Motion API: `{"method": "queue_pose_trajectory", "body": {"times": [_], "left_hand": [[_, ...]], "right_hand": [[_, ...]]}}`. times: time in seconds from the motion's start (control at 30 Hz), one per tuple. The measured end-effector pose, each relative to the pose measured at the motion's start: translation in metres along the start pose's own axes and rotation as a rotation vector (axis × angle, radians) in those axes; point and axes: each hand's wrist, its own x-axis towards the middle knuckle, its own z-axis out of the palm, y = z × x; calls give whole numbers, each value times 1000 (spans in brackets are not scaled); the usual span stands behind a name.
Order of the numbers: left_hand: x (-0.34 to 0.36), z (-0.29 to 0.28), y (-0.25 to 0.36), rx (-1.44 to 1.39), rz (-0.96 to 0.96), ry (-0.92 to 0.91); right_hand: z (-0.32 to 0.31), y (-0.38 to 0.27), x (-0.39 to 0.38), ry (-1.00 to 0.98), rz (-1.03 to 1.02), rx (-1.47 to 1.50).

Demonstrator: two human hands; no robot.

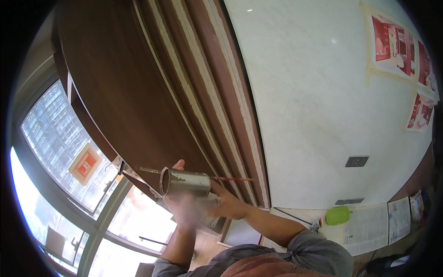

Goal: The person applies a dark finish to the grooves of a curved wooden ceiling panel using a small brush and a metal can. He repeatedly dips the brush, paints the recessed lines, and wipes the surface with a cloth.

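A silvery metal can [189, 183] lies tipped on its side in the air, its round open mouth facing left and dark smears on its wall. My right hand [226, 201] closes round the base end of the can. Below the can, my left hand [182, 207] is smeared by motion, so its fingers cannot be made out. Between the hands a greyish shape [212, 201] is too blurred to name. One fingertip [179, 165] shows above the can; whose hand it belongs to is unclear. A thin reddish-brown stick [233, 179] juts out rightward beyond the can; what holds it is hidden.
Dark brown panelling [124, 92] with pale-striped grooves [203, 101] rises ahead, beside a pale wall [314, 111] with taped pictures [392, 48]. Windows [60, 134] line the left. At the lower right stand a green container [338, 215] and spread newspapers [367, 228].
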Motion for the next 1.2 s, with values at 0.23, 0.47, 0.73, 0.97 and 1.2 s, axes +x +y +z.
{"method": "queue_pose_trajectory", "body": {"times": [0.23, 0.47, 0.73, 0.97, 1.2], "left_hand": [[24, -6, 43, -140, 248, 108], [0, -88, 74, 72, 250, 142], [-41, -146, 76, 274, 73, 417], [-85, -231, 65, 325, 131, 558], [-91, -271, 61, 351, 88, 609]], "right_hand": [[-29, -32, -13, 151, 276, 36], [-119, -181, 99, 544, -226, -630], [-74, -355, 312, 711, -774, -1529], [-85, -390, 433, 521, -848, -1600], [-98, -405, 476, 651, -911, -1787]]}}
